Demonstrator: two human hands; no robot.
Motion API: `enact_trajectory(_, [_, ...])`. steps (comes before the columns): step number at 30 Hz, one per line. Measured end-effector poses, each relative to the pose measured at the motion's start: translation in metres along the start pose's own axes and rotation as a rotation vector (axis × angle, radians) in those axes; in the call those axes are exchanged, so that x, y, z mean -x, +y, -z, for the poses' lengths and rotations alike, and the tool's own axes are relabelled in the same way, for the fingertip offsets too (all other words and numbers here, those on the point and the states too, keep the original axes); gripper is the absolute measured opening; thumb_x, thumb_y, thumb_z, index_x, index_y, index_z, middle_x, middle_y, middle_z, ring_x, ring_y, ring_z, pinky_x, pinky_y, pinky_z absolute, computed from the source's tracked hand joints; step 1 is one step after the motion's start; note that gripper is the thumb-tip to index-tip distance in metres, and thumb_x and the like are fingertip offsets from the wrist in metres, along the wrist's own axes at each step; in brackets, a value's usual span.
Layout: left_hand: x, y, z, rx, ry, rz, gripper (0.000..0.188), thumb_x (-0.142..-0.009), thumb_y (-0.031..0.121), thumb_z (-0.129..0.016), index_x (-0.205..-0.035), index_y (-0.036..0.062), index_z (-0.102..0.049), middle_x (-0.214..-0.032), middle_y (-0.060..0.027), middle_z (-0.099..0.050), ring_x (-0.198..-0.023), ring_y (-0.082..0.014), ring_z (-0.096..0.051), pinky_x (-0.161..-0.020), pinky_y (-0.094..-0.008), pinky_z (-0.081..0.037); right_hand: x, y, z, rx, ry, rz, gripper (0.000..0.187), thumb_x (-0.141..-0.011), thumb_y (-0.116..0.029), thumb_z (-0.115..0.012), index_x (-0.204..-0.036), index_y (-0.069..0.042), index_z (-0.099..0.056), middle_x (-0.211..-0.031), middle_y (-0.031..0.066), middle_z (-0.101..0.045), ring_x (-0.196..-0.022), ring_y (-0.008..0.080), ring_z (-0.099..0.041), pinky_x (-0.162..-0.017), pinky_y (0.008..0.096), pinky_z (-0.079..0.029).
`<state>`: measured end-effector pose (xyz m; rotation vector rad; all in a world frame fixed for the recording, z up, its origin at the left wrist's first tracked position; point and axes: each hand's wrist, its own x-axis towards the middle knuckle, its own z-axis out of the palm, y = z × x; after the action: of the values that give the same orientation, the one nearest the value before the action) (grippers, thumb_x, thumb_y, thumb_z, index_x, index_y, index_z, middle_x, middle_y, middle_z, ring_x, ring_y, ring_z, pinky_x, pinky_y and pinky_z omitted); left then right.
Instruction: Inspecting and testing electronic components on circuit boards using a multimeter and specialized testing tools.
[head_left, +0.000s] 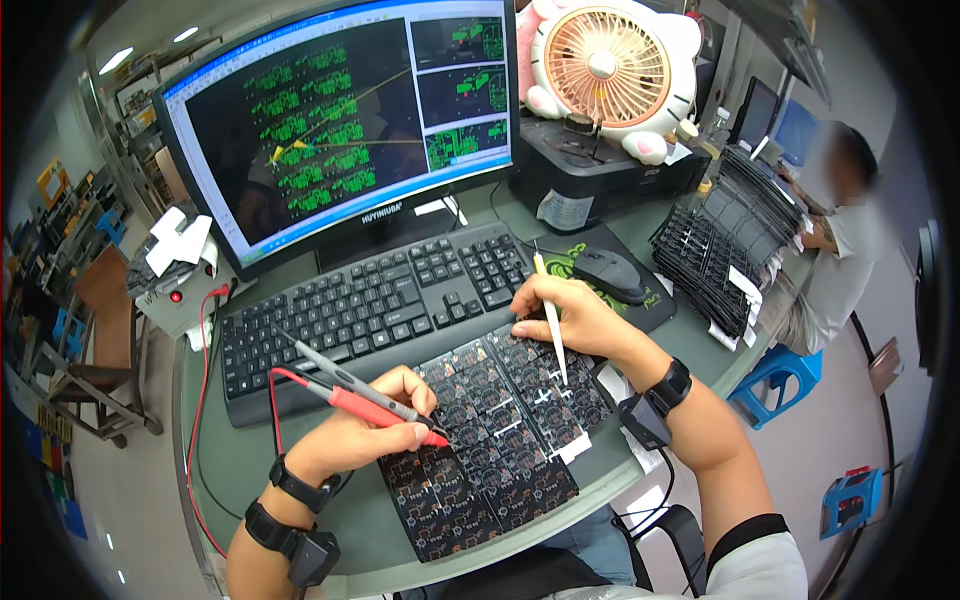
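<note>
Circuit-board panel (pixel 492 455): likely light, stiff, fragile; hold by edges. Left hand (pixel 362 440) grips red probe (pixel 368 406), grey probe (pixel 338 371); right hand (pixel 588 318), white pen-like tool (pixel 555 335).

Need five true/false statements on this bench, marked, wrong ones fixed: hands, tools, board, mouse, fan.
1. The left hand holds a red probe and a grey probe. True.
2. The black computer mouse lies on a dark mouse mat. True.
3. The right hand is on the mouse. False: it holds a slim white pen-shaped tool.
4. The dark circuit-board panel lies nearer the person than the black keyboard. True.
5. The round pink-and-white fan stands on the floor. False: it stands on a black printer.
</note>
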<state>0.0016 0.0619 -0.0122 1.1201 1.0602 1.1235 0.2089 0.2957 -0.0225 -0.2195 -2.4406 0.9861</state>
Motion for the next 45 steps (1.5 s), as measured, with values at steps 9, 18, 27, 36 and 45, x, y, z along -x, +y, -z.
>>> enact_trajectory(9, [0.004, -0.008, -0.004, -0.118, 0.065, 0.003, 0.025, -0.083, 0.012, -0.068, -0.095, 0.0082, -0.046, -0.094, -0.0022, -0.048, -0.077, -0.0063, -0.048, -0.067, -0.0214, -0.042, 0.000, -0.012, 0.006, 0.158, 0.021, 0.093, 0.024, -0.078, -0.020, -0.074, -0.092, -0.006, -0.060, -0.090, 0.0068, -0.065, -0.089, 0.0263, -0.061, -0.078, 0.0366, -0.048])
enact_trajectory(18, [0.004, -0.006, -0.005, -0.089, 0.061, -0.001, 0.020, -0.083, 0.010, -0.063, -0.092, 0.0080, -0.046, -0.093, 0.0016, -0.047, -0.082, -0.0048, -0.043, -0.074, -0.0232, -0.039, 0.018, 0.040, 0.064, 0.234, 0.238, -0.048, 0.023, -0.087, -0.019, -0.067, -0.101, -0.004, -0.060, -0.101, 0.0104, -0.067, -0.097, 0.0272, -0.065, -0.083, 0.0361, -0.051])
enact_trajectory(27, [0.002, -0.012, -0.006, -0.194, 0.050, -0.053, 0.019, -0.085, 0.015, -0.061, -0.095, 0.0085, -0.046, -0.089, 0.0041, -0.047, -0.079, -0.0031, -0.044, -0.069, -0.0210, -0.039, 0.045, 0.060, 0.065, 0.307, 0.298, -0.080, 0.036, -0.074, -0.014, -0.076, -0.104, -0.005, -0.058, -0.124, 0.0139, -0.061, -0.110, 0.0326, -0.059, -0.096, 0.0389, -0.045])
enact_trajectory(36, [0.000, -0.014, -0.003, -0.217, 0.048, -0.039, 0.019, -0.083, 0.012, -0.061, -0.092, 0.0086, -0.045, -0.088, 0.0032, -0.043, -0.080, -0.0046, -0.040, -0.072, -0.0234, -0.036, 0.047, 0.060, 0.061, 0.372, 0.345, -0.127, 0.039, -0.068, -0.007, -0.073, -0.105, -0.005, -0.059, -0.127, 0.0131, -0.059, -0.116, 0.0324, -0.055, -0.100, 0.0384, -0.041])
enact_trajectory(45, [-0.001, -0.015, -0.004, -0.197, 0.035, 0.011, 0.018, -0.083, 0.010, -0.060, -0.093, 0.0079, -0.045, -0.095, 0.0013, -0.044, -0.090, -0.0060, -0.044, -0.082, -0.0256, -0.040, 0.047, 0.062, 0.061, 0.319, 0.355, -0.121, 0.038, -0.069, -0.006, -0.073, -0.104, -0.004, -0.058, -0.127, 0.0150, -0.059, -0.113, 0.0325, -0.057, -0.099, 0.0383, -0.042])
